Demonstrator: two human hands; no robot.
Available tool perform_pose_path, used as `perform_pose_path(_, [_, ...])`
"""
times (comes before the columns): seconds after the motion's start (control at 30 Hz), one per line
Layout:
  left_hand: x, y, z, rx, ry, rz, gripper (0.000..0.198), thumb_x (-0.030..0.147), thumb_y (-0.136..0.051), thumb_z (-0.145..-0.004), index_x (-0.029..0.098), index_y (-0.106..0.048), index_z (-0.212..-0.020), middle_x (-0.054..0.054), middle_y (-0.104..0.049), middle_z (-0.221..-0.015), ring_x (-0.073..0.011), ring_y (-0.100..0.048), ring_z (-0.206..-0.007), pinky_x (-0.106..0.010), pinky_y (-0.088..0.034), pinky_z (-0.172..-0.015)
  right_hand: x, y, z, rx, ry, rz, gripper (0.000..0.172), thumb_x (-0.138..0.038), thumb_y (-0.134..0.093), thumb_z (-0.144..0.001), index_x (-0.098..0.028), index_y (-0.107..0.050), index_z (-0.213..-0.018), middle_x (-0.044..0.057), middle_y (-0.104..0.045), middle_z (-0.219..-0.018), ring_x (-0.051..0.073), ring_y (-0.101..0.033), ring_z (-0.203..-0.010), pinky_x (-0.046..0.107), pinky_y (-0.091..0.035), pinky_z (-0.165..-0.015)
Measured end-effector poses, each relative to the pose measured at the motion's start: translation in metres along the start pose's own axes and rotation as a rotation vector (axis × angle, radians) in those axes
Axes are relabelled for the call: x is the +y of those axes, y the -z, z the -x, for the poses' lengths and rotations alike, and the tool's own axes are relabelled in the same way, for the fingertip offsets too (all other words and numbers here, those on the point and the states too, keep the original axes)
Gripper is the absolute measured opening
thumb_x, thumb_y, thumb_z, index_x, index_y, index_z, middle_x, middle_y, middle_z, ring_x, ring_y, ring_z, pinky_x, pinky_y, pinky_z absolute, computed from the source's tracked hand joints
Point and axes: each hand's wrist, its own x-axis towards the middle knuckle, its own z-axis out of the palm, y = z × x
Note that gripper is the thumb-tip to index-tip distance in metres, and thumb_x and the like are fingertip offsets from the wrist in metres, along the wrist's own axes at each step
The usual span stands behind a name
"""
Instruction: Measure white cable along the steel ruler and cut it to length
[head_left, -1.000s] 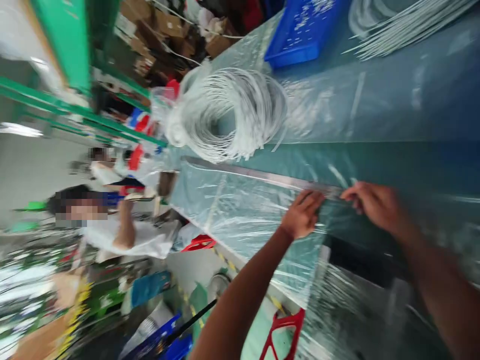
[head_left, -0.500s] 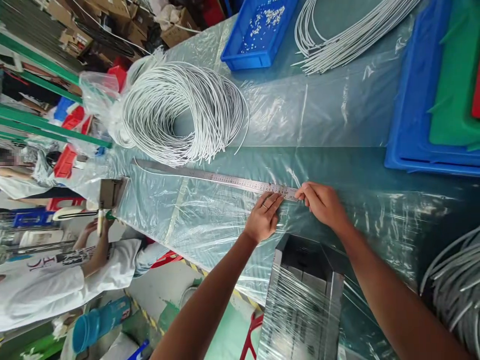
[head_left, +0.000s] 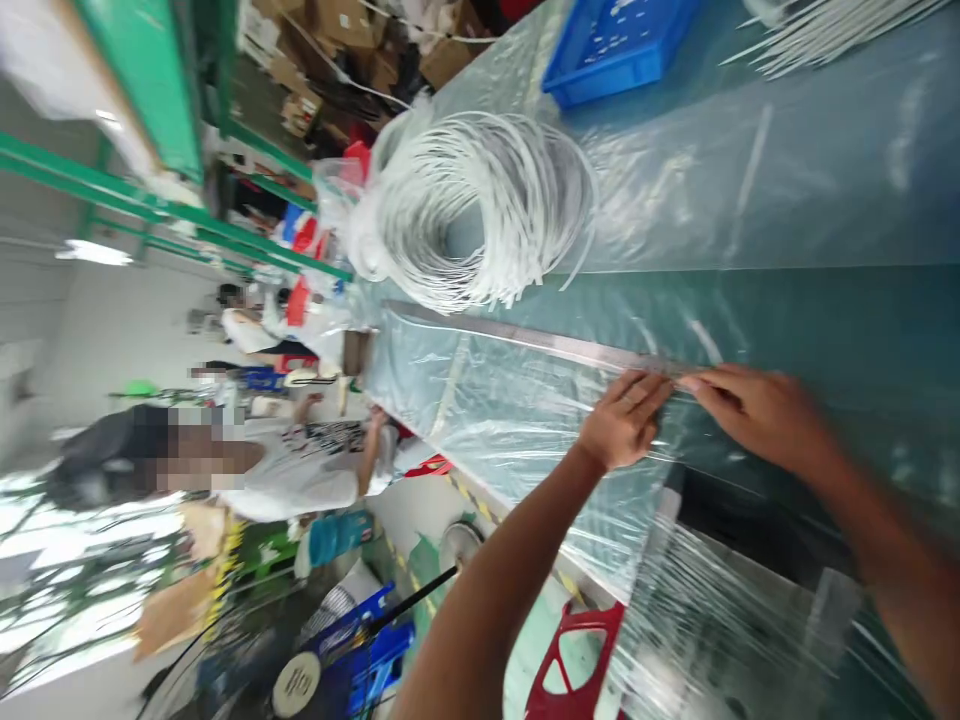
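A long steel ruler [head_left: 525,338] lies across the plastic-covered green table [head_left: 825,310]. My left hand [head_left: 624,420] rests flat by the ruler's near end, fingers stretched out on the plastic film. My right hand [head_left: 754,412] is just to its right, fingertips pinched together at the ruler's end. A big coil of white cable [head_left: 480,205] sits beyond the ruler. The view is blurred by motion.
A blue bin [head_left: 615,45] and loose white cables [head_left: 832,30] lie at the far side. A film-wrapped dark box [head_left: 742,590] sits below my hands. A red stool [head_left: 577,660] stands under the table edge. A person in white [head_left: 300,470] works at left.
The camera has swung left, so the blue and green trays have left the view and the person at left shows more. Both hands stay at the ruler's end.
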Motion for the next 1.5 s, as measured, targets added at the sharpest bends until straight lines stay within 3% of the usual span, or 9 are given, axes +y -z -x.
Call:
perform_pose_path(0.1, [0.002,-0.003,0.002,-0.115,0.034,-0.087,0.055,0.017,-0.035,-0.096,0.006,-0.049,-0.147,-0.015,-0.05,-0.15,-0.0268,-0.037,-0.148,-0.053,-0.035,-0.126,0.013,-0.008,0.003,-0.042,-0.054,0.015,0.044,-0.06,-0.039,-0.096,-0.027,-0.069,-0.102,0.008,-0.074,-0.083,0.024,-0.065,-0.067,0.037,-0.041,-0.062])
perform_pose_path(0.2, [0.0,-0.003,0.003,-0.114,0.039,-0.104,0.054,0.018,-0.033,-0.098,0.006,-0.05,-0.147,-0.014,-0.049,-0.15,-0.0267,-0.038,-0.148,-0.052,-0.036,-0.126,0.016,-0.007,0.001,-0.018,-0.125,-0.022,0.043,-0.061,-0.042,-0.094,-0.027,-0.065,-0.108,0.007,-0.07,-0.074,0.022,-0.063,-0.061,0.037,-0.042,-0.062])
perform_pose_path(0.43, [-0.012,-0.002,-0.001,0.188,-0.079,0.103,0.055,0.015,-0.041,-0.094,0.013,-0.046,-0.149,-0.016,-0.056,-0.143,-0.0292,-0.044,-0.141,-0.054,-0.045,-0.118,-0.008,0.003,-0.009,0.101,-0.101,-0.15,0.03,-0.04,-0.04,-0.099,-0.021,-0.061,-0.11,0.003,-0.066,-0.072,0.021,-0.061,-0.062,0.033,-0.044,-0.066])
perform_pose_path(0.53, [-0.016,-0.001,-0.006,0.25,-0.112,0.118,0.058,0.01,-0.043,-0.092,0.014,-0.044,-0.15,-0.016,-0.056,-0.141,-0.0296,-0.045,-0.139,-0.054,-0.045,-0.117,-0.01,0.005,-0.015,0.11,-0.098,-0.159,0.027,-0.035,-0.037,-0.101,-0.022,-0.059,-0.109,0.0,-0.063,-0.069,0.019,-0.059,-0.061,0.032,-0.042,-0.067])
perform_pose_path(0.77, [-0.014,0.002,-0.007,0.213,-0.096,0.091,0.062,0.011,-0.042,-0.092,0.018,-0.04,-0.153,-0.014,-0.055,-0.142,-0.0308,-0.045,-0.139,-0.057,-0.046,-0.115,-0.011,0.008,-0.015,0.096,-0.102,-0.194,0.024,-0.034,-0.037,-0.101,-0.023,-0.057,-0.108,-0.001,-0.06,-0.069,0.019,-0.056,-0.06,0.032,-0.039,-0.067])
perform_pose_path(0.97, [-0.013,0.002,-0.008,0.255,-0.115,0.084,0.06,0.009,-0.043,-0.09,0.015,-0.043,-0.15,-0.015,-0.056,-0.139,-0.0304,-0.047,-0.136,-0.054,-0.048,-0.114,-0.011,0.007,-0.015,0.103,-0.105,-0.199,0.023,-0.034,-0.038,-0.101,-0.024,-0.057,-0.108,-0.001,-0.059,-0.068,0.019,-0.056,-0.061,0.032,-0.04,-0.067])
perform_pose_path(1.33, [-0.016,-0.001,-0.003,0.169,-0.063,0.066,0.06,0.013,-0.042,-0.092,0.016,-0.042,-0.152,-0.015,-0.056,-0.141,-0.0289,-0.048,-0.138,-0.058,-0.042,-0.119,-0.012,0.007,-0.015,0.096,-0.11,-0.194,0.023,-0.034,-0.039,-0.1,-0.024,-0.058,-0.108,-0.001,-0.06,-0.069,0.02,-0.058,-0.062,0.032,-0.042,-0.066])
perform_pose_path(1.5, [-0.015,-0.001,-0.004,0.206,-0.074,0.046,0.058,0.012,-0.04,-0.093,0.015,-0.043,-0.15,-0.014,-0.058,-0.14,-0.0285,-0.049,-0.137,-0.057,-0.044,-0.118,-0.014,0.008,-0.015,0.087,-0.129,-0.194,0.022,-0.035,-0.039,-0.1,-0.024,-0.057,-0.107,-0.002,-0.06,-0.067,0.019,-0.056,-0.059,0.032,-0.041,-0.064])
